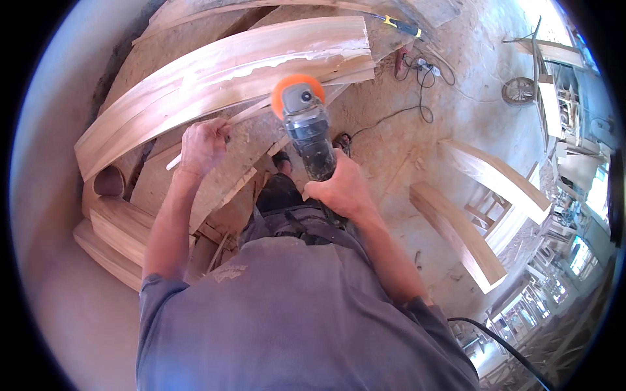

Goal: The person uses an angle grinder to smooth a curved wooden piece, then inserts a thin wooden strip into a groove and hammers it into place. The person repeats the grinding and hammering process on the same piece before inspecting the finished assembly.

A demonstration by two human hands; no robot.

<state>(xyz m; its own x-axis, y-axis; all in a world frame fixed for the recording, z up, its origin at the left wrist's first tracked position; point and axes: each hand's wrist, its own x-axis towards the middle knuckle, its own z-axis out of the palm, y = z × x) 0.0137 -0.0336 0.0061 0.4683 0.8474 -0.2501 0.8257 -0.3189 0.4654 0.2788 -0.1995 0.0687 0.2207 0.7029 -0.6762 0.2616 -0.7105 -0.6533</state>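
Note:
My right hand (343, 187) is wrapped round the body of a grey and black angle grinder (306, 127). The grinder's orange disc (279, 98) is up beside the near edge of a long curved wooden board (215, 78); whether they touch I cannot tell. A ragged pale patch runs along the board's face. My left hand (205, 144) is closed just below that board, its fingers bunched together. A thin white stick-like piece (173, 161) pokes out beside the left hand, its kind too small to make out.
Wooden planks (120, 231) are stacked at the lower left by the wall. Two thick timber pieces (456, 234) (499, 176) stand out on the right. A yellow and black tool (402, 26) lies beyond the board. A cable (398, 112) winds over the dusty floor; a wheel (519, 90) stands farther off.

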